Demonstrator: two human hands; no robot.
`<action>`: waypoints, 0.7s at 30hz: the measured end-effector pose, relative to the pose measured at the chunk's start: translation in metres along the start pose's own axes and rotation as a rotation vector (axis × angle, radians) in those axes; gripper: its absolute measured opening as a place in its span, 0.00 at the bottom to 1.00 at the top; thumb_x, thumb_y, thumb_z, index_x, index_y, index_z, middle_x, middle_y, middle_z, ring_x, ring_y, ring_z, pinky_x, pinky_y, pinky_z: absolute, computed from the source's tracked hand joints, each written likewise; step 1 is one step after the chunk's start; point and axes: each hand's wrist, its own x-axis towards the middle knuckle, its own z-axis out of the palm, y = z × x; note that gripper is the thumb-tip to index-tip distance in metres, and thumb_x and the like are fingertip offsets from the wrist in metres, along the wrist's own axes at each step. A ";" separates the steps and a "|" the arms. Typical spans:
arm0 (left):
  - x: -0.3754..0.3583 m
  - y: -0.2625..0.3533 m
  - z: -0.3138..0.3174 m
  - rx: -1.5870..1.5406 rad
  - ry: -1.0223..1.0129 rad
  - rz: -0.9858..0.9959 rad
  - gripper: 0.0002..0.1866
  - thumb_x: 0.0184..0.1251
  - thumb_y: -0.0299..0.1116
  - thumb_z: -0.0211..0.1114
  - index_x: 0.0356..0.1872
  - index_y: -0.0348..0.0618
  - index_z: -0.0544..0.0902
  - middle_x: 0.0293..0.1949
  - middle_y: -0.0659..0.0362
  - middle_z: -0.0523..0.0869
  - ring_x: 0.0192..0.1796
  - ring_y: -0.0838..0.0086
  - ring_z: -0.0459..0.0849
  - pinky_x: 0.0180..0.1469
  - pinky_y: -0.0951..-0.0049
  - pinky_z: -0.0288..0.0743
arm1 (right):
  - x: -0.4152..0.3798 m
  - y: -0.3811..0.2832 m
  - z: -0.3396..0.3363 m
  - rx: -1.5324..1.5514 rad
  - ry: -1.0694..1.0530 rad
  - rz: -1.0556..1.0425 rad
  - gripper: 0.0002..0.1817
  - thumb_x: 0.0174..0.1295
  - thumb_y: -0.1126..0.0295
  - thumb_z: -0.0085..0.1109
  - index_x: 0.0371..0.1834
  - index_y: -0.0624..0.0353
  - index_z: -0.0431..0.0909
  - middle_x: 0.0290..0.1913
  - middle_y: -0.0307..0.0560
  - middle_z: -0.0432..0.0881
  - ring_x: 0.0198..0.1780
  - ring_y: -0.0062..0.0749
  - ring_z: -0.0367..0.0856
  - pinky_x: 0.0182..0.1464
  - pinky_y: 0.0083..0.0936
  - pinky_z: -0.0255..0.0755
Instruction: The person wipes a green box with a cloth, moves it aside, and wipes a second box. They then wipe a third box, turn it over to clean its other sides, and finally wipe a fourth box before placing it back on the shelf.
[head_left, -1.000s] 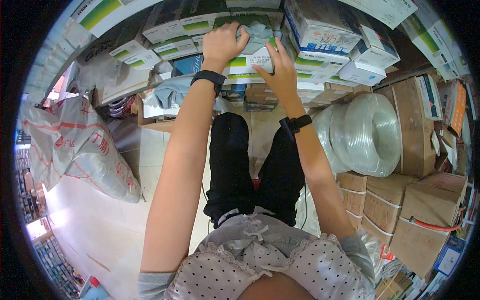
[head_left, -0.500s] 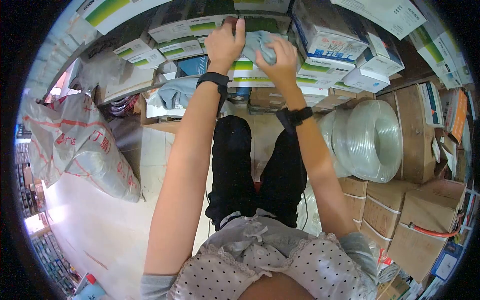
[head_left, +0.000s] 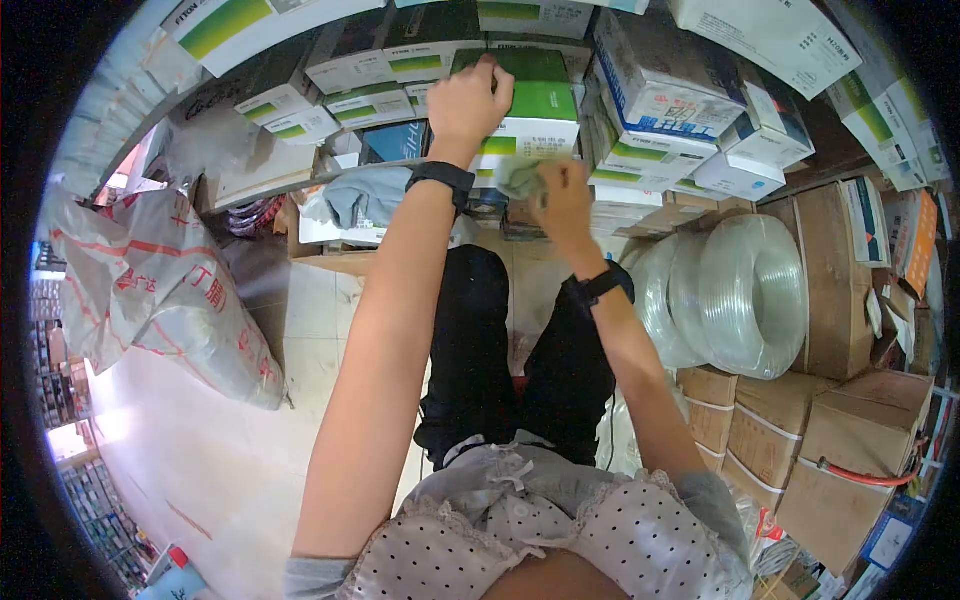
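My left hand point(head_left: 470, 108) is at the left end of a green-and-white box point(head_left: 545, 92) on the shelf. Its fingers curl against the box's top and far edge, with the fingertips partly hidden. Below and to the right, just in front of the box, my right hand point(head_left: 566, 205) is closed around a grey-green cloth point(head_left: 520, 178). Both the cloth and those fingers are blurred by motion.
More cartons point(head_left: 345, 60) crowd the shelf. A second grey-blue cloth point(head_left: 362, 195) lies lower left. On the floor stand a full plastic sack point(head_left: 190, 310) at left, coils of clear hose point(head_left: 735, 295) and strapped cardboard boxes point(head_left: 765, 430) at right.
My right hand has drawn the cloth down and toward me, off the green top of the box, which now shows. My left hand has shifted slightly right and down, still at the box.
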 end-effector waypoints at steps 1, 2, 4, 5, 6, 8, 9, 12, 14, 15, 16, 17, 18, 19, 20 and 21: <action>-0.004 0.002 0.000 0.002 -0.013 0.004 0.11 0.56 0.40 0.52 0.28 0.47 0.80 0.21 0.53 0.82 0.21 0.58 0.81 0.25 0.60 0.75 | 0.011 0.005 -0.011 0.039 0.054 0.007 0.17 0.38 0.75 0.60 0.36 0.53 0.76 0.38 0.49 0.70 0.42 0.45 0.70 0.39 0.36 0.68; -0.005 0.002 -0.001 -0.003 -0.016 0.024 0.12 0.56 0.40 0.52 0.30 0.47 0.81 0.22 0.52 0.83 0.21 0.58 0.81 0.25 0.61 0.75 | 0.018 0.007 -0.018 0.076 0.106 0.018 0.17 0.38 0.76 0.61 0.37 0.53 0.76 0.39 0.49 0.70 0.43 0.45 0.70 0.39 0.35 0.68; -0.006 0.001 0.002 -0.024 0.014 0.039 0.12 0.56 0.40 0.52 0.31 0.46 0.81 0.22 0.52 0.83 0.21 0.59 0.81 0.25 0.61 0.75 | 0.031 0.007 -0.020 0.031 0.116 -0.037 0.16 0.40 0.76 0.60 0.37 0.52 0.76 0.39 0.49 0.70 0.43 0.46 0.70 0.39 0.36 0.68; -0.005 0.001 0.003 -0.032 0.034 0.047 0.12 0.56 0.39 0.52 0.31 0.46 0.81 0.23 0.53 0.83 0.21 0.59 0.81 0.25 0.61 0.76 | 0.036 0.006 -0.018 0.009 0.125 -0.069 0.16 0.41 0.76 0.60 0.37 0.52 0.76 0.39 0.49 0.70 0.43 0.46 0.71 0.39 0.36 0.68; -0.005 0.003 -0.001 -0.026 0.025 0.042 0.12 0.56 0.39 0.52 0.31 0.46 0.81 0.24 0.53 0.83 0.21 0.59 0.81 0.26 0.61 0.76 | 0.037 0.002 -0.013 -0.021 0.149 -0.147 0.14 0.44 0.74 0.59 0.37 0.51 0.75 0.36 0.47 0.71 0.41 0.44 0.72 0.38 0.35 0.69; -0.005 0.004 -0.002 -0.016 0.008 0.030 0.12 0.56 0.39 0.52 0.31 0.46 0.81 0.24 0.53 0.83 0.22 0.59 0.81 0.26 0.61 0.76 | 0.033 -0.012 0.001 -0.021 0.042 -0.139 0.13 0.45 0.73 0.58 0.36 0.50 0.76 0.35 0.45 0.71 0.40 0.41 0.73 0.36 0.34 0.70; -0.004 0.005 -0.003 -0.010 0.000 0.022 0.12 0.56 0.39 0.52 0.31 0.46 0.81 0.24 0.53 0.83 0.22 0.59 0.81 0.26 0.61 0.76 | 0.030 -0.014 0.005 -0.019 -0.013 -0.136 0.12 0.45 0.73 0.58 0.36 0.50 0.76 0.35 0.44 0.71 0.39 0.40 0.73 0.36 0.33 0.70; -0.005 0.005 -0.005 0.001 -0.012 0.018 0.12 0.55 0.39 0.52 0.29 0.46 0.82 0.23 0.54 0.83 0.22 0.60 0.81 0.26 0.62 0.75 | 0.021 -0.014 0.013 -0.040 0.002 -0.141 0.12 0.45 0.71 0.59 0.36 0.50 0.76 0.36 0.43 0.72 0.39 0.38 0.74 0.34 0.31 0.71; -0.004 0.004 -0.004 0.001 0.017 0.034 0.12 0.55 0.39 0.52 0.28 0.46 0.82 0.23 0.54 0.83 0.21 0.60 0.81 0.25 0.62 0.75 | 0.015 -0.006 0.016 0.006 -0.013 -0.060 0.16 0.40 0.74 0.61 0.36 0.48 0.76 0.37 0.43 0.71 0.38 0.39 0.75 0.33 0.32 0.71; -0.005 0.004 -0.003 -0.001 0.027 0.039 0.12 0.55 0.39 0.52 0.28 0.46 0.82 0.23 0.54 0.83 0.21 0.60 0.81 0.25 0.62 0.75 | 0.013 -0.002 0.011 0.028 -0.025 -0.019 0.18 0.37 0.75 0.62 0.36 0.48 0.77 0.38 0.43 0.70 0.37 0.39 0.75 0.32 0.32 0.70; -0.004 0.004 -0.003 -0.004 0.032 0.043 0.12 0.55 0.39 0.52 0.28 0.46 0.81 0.22 0.54 0.83 0.21 0.60 0.81 0.25 0.62 0.75 | 0.013 0.004 0.005 0.014 -0.006 -0.021 0.19 0.37 0.76 0.63 0.36 0.48 0.76 0.38 0.44 0.70 0.37 0.39 0.75 0.33 0.32 0.70; -0.004 0.003 -0.002 -0.007 0.036 0.047 0.12 0.55 0.39 0.53 0.27 0.46 0.81 0.22 0.54 0.83 0.21 0.60 0.81 0.25 0.62 0.75 | 0.013 0.010 -0.002 0.002 0.011 -0.022 0.19 0.36 0.76 0.63 0.36 0.49 0.76 0.38 0.44 0.69 0.37 0.40 0.75 0.33 0.32 0.70; -0.006 0.003 -0.002 -0.009 0.037 0.047 0.12 0.55 0.39 0.53 0.27 0.46 0.81 0.22 0.54 0.83 0.21 0.60 0.81 0.25 0.62 0.75 | 0.014 0.011 -0.008 -0.011 0.025 -0.024 0.19 0.36 0.77 0.63 0.36 0.50 0.76 0.38 0.45 0.69 0.37 0.40 0.74 0.33 0.32 0.70; -0.007 0.003 -0.001 -0.014 0.044 0.047 0.12 0.55 0.39 0.53 0.27 0.46 0.81 0.21 0.54 0.83 0.21 0.60 0.81 0.24 0.62 0.75 | 0.017 0.010 -0.009 0.002 0.064 0.008 0.20 0.36 0.77 0.64 0.37 0.51 0.75 0.38 0.46 0.69 0.38 0.42 0.74 0.35 0.33 0.70; -0.006 0.002 0.001 -0.018 0.047 0.046 0.12 0.55 0.39 0.53 0.27 0.46 0.81 0.21 0.54 0.82 0.20 0.60 0.81 0.24 0.62 0.75 | 0.021 0.008 -0.010 0.016 0.101 0.042 0.20 0.36 0.77 0.64 0.37 0.52 0.74 0.38 0.47 0.69 0.39 0.43 0.74 0.36 0.33 0.70; -0.006 0.000 0.003 -0.021 0.047 0.045 0.12 0.54 0.40 0.53 0.26 0.46 0.81 0.20 0.54 0.82 0.20 0.59 0.81 0.24 0.62 0.75 | 0.024 0.006 -0.010 0.032 0.136 0.078 0.20 0.36 0.77 0.64 0.37 0.54 0.73 0.38 0.48 0.69 0.40 0.45 0.73 0.37 0.34 0.70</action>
